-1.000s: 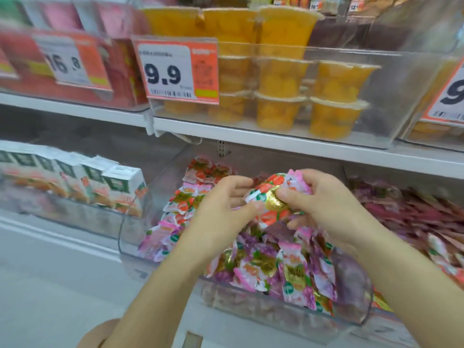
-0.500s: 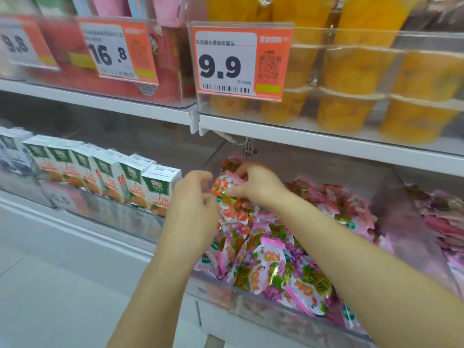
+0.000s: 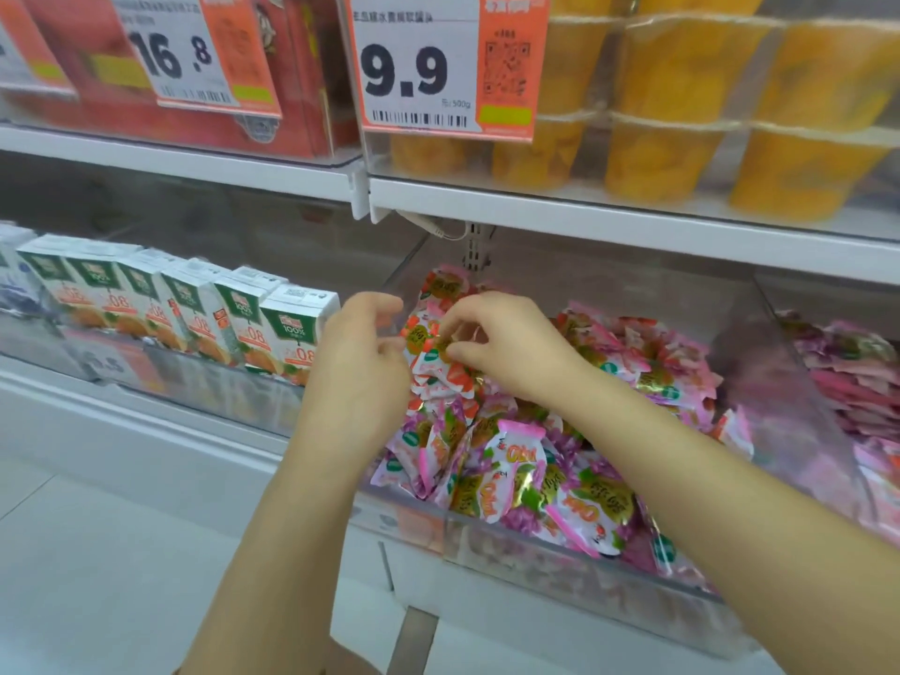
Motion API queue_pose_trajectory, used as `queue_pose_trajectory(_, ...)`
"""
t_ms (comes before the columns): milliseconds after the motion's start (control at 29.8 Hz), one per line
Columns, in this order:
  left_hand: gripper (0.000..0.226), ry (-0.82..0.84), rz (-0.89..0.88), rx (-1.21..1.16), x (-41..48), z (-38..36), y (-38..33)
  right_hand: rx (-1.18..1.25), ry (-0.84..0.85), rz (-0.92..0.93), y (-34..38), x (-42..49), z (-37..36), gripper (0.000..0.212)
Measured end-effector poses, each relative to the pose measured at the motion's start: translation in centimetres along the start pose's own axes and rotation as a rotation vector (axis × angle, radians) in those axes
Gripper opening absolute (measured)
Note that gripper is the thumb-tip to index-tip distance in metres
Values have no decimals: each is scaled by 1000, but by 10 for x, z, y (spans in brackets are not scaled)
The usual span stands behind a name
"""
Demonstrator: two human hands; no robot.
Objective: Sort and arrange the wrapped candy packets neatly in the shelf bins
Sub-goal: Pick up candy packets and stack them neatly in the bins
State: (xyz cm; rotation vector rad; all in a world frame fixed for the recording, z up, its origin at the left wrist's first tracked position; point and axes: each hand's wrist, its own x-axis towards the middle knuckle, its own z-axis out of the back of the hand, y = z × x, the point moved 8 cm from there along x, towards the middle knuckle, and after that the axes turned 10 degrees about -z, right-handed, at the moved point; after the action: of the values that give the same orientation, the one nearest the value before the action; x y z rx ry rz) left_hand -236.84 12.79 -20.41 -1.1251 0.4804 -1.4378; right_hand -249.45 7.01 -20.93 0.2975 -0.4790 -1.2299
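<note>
A clear shelf bin holds a heap of pink, orange and gold wrapped candy packets. At the heap's back left, my right hand pinches an orange-and-white candy packet with curled fingers. My left hand is beside it on the left, fingers curled toward the same packet; its fingertips are hidden behind the hand, so the grip is unclear. Both forearms reach in from the bottom of the view.
White juice cartons stand in a row left of the bin. A neighbouring bin with pink packets lies to the right behind a clear divider. The upper shelf carries orange fruit cups and price tags.
Both hands carried the orange packet from above the front of the heap to its back left. The view has shifted closer and to the left.
</note>
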Motion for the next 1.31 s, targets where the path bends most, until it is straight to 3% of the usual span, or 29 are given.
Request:
queue_pose_trajectory(67, 47, -38, -14, -34, 0, 5, -2, 20, 88, 82, 7, -13, 2, 21)
queue_pose_trajectory(168, 47, -111, -35, -95, 0, 13, -6, -16, 420, 263, 30, -39, -24, 40)
queue_pose_trajectory(235, 44, -135, -58, -120, -1, 16, -11, -163, 484, 326, 37, -41, -39, 50)
queue_pose_trajectory(302, 41, -154, -73, -143, -2, 18, -15, -224, 473, 355, 42, -38, -44, 47)
queue_pose_trajectory(402, 38, -171, -88, -174, -3, 17, -21, -215, 402, 379, 44, -36, -38, 29)
queue_pose_trajectory(469, 36, -175, -98, -191, -2, 16, -24, -81, 276, 384, 42, -39, -17, 19)
queue_pose_trajectory(536, 30, -178, -119, -232, -1, 13, -27, 209, 152, 276, 31, -45, 18, 10)
queue_pose_trajectory(637, 19, -124, -117, -357, -4, -1, -39, 677, 45, 45, -1, -67, 61, 15)
queue_pose_trajectory(771, 43, 288, -15, -512, -16, -64, -62, 980, -121, -213, -53, -107, 91, 16)
queue_pose_trajectory(838, 43, 488, -165, -362, -34, -95, -86, 1144, -196, -304, -75, -130, 103, 13)
queue_pose_trajectory(905, 27, 552, -331, -243, -55, -115, -114, 1226, -255, -373, -94, -153, 113, 8)
queue_pose_trajectory(1006, 24, 552, -458, -249, -70, -136, -146, 1154, -276, -408, -118, -178, 131, 11)
queue_pose_trajectory(1106, 24, 618, -522, -212, -76, -163, -160, 881, -227, -370, -140, -195, 157, 40)
queue_pose_trajectory(1240, 36, 634, -571, -217, -85, -192, -180, 616, -109, -335, -153, -202, 177, 20)
queue_pose_trajectory(1307, 39, 590, -553, -247, -82, -201, -183, 530, -108, -335, -161, -201, 182, 23)
